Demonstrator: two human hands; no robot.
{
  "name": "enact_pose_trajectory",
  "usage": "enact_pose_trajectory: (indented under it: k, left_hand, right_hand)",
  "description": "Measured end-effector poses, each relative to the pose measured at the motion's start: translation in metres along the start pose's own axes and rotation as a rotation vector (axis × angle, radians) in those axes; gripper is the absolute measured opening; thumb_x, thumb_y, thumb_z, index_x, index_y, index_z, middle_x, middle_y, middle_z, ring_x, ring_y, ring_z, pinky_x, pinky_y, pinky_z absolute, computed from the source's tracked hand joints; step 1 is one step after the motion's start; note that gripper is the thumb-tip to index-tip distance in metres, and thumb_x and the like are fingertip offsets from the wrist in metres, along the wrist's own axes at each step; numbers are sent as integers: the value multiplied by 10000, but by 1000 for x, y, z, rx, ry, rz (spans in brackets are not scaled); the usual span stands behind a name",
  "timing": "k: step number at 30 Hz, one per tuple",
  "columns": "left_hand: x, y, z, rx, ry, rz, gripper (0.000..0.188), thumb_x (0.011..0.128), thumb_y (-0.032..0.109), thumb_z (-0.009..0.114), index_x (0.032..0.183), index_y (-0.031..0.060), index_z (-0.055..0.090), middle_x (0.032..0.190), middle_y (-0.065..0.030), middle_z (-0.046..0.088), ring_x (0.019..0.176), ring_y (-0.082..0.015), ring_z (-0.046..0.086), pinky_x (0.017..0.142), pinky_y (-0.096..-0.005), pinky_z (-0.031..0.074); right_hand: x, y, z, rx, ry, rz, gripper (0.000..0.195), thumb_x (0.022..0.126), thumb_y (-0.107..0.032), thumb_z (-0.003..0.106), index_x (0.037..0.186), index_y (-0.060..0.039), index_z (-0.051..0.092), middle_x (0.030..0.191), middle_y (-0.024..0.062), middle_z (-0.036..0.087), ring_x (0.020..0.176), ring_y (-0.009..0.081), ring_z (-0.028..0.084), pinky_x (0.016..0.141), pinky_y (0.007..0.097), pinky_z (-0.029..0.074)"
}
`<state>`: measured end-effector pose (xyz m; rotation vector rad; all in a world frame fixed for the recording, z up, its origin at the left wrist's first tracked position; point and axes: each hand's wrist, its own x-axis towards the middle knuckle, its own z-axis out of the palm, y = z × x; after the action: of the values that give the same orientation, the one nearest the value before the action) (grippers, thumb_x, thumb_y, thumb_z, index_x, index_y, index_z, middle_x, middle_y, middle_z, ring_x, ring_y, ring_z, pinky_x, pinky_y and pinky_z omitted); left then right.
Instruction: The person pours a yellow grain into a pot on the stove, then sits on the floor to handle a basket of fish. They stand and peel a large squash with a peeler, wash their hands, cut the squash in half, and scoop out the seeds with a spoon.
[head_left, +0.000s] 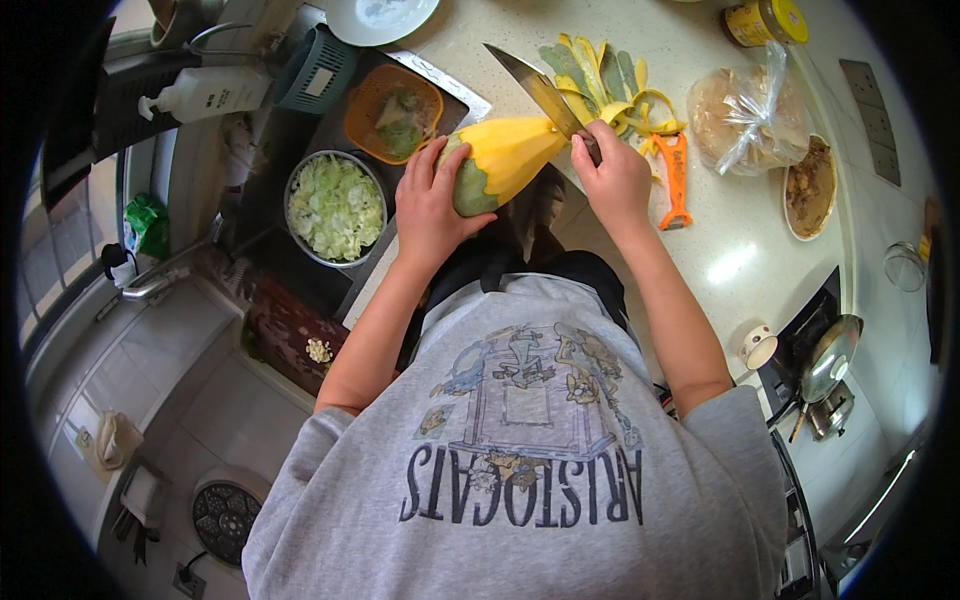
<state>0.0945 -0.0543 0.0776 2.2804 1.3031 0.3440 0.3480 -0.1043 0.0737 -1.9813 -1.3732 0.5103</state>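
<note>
My left hand (435, 201) grips the green, unpeeled end of a partly peeled squash (514, 156), whose other end shows bare yellow flesh. In my right hand (616, 176) is the dark handle of a kitchen knife (536, 88). Its blade lies at the squash's narrow tip and points up and left. Green and yellow peelings (600, 75) lie on the countertop just beyond the knife. An orange peeler (675, 180) rests on the counter, right of my right hand.
Left of my left hand stand a metal bowl of shredded lettuce (335, 208) and an orange basket (352, 112) with greens, by a teal basket (311, 75). A tied plastic bag (750, 112), a dish of food (810, 187) and a lidded pan (831, 360) are on the right.
</note>
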Motion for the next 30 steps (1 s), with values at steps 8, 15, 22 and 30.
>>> enact_pose_trajectory:
  k: [8, 15, 22, 30]
  left_hand:
    - [2, 4, -2, -5, -11, -44, 998, 520, 248, 996, 1412, 155, 558, 1466, -146, 515, 1325, -390, 525, 1080, -481, 471]
    - [8, 7, 1, 4, 4, -41, 1006, 521, 241, 995, 1419, 157, 550, 1468, -141, 513, 1320, -388, 530, 1080, -480, 471]
    - [16, -1, -4, -39, -45, -22, 1025, 514, 223, 1000, 1430, 156, 544, 1481, -150, 505, 1334, -395, 523, 1089, -481, 470]
    - [12, -6, -1, 9, -53, 58, 1023, 492, 245, 990, 1423, 219, 566, 1479, -117, 507, 1356, -375, 499, 1088, -499, 444]
  right_hand:
    - [-16, -20, -39, -87, -81, -216, 145, 901, -149, 702, 920, -66, 585, 719, 116, 657, 634, 332, 667, 556, 449, 494]
    - [-26, 1, -15, -468, -211, -133, 168, 932, -172, 668, 970, -82, 531, 683, 134, 645, 622, 353, 669, 537, 468, 513]
    - [-4, -7, -29, -371, -506, 5, 208, 970, -211, 626, 975, -30, 523, 784, 178, 684, 737, 372, 693, 615, 492, 530]
    - [46, 5, -72, 115, -496, 227, 302, 996, -267, 622, 1070, 24, 591, 913, 216, 696, 834, 367, 682, 747, 438, 525]
